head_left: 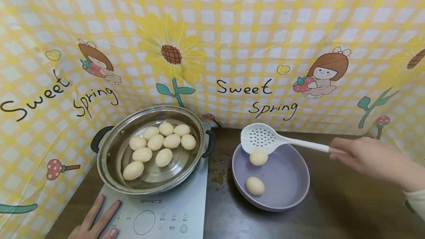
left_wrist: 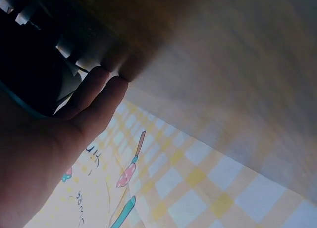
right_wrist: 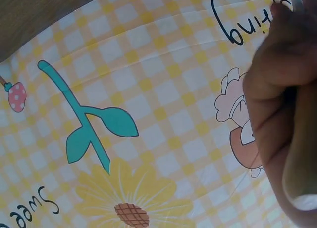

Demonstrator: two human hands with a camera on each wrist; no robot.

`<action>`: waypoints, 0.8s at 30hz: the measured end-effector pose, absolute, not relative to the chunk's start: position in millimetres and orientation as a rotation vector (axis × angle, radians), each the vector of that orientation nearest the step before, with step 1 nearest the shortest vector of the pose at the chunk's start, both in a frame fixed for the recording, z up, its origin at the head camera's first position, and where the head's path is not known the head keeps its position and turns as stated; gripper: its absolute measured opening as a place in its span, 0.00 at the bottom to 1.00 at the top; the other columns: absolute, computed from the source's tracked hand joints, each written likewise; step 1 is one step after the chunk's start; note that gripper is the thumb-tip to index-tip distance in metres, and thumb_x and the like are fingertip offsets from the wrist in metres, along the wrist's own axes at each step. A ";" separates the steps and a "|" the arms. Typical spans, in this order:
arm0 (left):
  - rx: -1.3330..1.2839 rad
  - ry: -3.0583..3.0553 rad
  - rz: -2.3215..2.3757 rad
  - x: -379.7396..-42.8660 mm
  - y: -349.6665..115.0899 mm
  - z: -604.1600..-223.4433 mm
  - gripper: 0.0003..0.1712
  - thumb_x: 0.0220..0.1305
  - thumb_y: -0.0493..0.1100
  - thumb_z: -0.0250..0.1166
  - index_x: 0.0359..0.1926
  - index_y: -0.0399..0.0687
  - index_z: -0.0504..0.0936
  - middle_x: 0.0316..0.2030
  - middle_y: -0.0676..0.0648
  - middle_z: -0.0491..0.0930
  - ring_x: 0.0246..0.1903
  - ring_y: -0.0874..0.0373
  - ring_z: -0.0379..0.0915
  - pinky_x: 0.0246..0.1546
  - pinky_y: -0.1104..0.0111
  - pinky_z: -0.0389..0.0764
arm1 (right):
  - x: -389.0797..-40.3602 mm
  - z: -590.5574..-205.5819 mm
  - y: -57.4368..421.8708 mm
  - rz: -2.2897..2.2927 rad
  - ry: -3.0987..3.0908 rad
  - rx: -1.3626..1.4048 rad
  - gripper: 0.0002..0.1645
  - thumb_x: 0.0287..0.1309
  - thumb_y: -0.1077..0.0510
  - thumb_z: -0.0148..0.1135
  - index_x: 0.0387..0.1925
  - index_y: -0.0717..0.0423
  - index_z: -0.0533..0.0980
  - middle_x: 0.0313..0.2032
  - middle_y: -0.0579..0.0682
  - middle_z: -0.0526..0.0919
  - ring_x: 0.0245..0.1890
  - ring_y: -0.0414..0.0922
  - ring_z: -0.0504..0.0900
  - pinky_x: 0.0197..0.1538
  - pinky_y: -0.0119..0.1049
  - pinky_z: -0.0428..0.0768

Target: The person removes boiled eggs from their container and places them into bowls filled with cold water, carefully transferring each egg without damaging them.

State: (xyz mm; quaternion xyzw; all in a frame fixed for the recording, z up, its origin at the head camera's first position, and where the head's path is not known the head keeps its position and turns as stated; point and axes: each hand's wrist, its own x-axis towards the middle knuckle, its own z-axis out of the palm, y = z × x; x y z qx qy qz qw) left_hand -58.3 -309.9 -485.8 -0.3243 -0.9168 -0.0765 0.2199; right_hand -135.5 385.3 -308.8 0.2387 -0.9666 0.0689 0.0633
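Observation:
My right hand (head_left: 368, 159) grips the handle of a white slotted spoon (head_left: 260, 135), whose holed head is tilted over the far left of a purple bowl (head_left: 283, 176). Just under the spoon's lower edge is one egg (head_left: 258, 158), and another egg (head_left: 255, 186) lies in the bowl. Fingers spread, my left hand (head_left: 94, 222) rests on the front left of a white induction cooker (head_left: 189, 202). A steel pot (head_left: 114, 158) stands on the cooker, with several pale eggs (head_left: 164, 158) in shallow water. In the right wrist view, the spoon's handle end (right_wrist: 307, 159) shows beneath the curled fingers.
The pot's black side handles (head_left: 209, 144) stick out left and right. Water drops (head_left: 217, 176) lie on the dark wooden table (head_left: 332, 194) between cooker and bowl. A yellow checked cloth (head_left: 232, 47) hangs behind and along the left.

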 end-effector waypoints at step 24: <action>-0.671 -2.690 -0.342 -52.8 -300.9 -479.8 0.45 0.61 0.46 0.71 0.77 0.54 0.63 0.77 0.33 0.47 0.40 0.36 0.82 0.18 0.67 0.69 | -139.1 -297.6 338.6 0.390 -2.782 0.809 0.10 0.65 0.57 0.68 0.41 0.41 0.75 0.21 0.26 0.63 0.19 0.27 0.62 0.23 0.29 0.65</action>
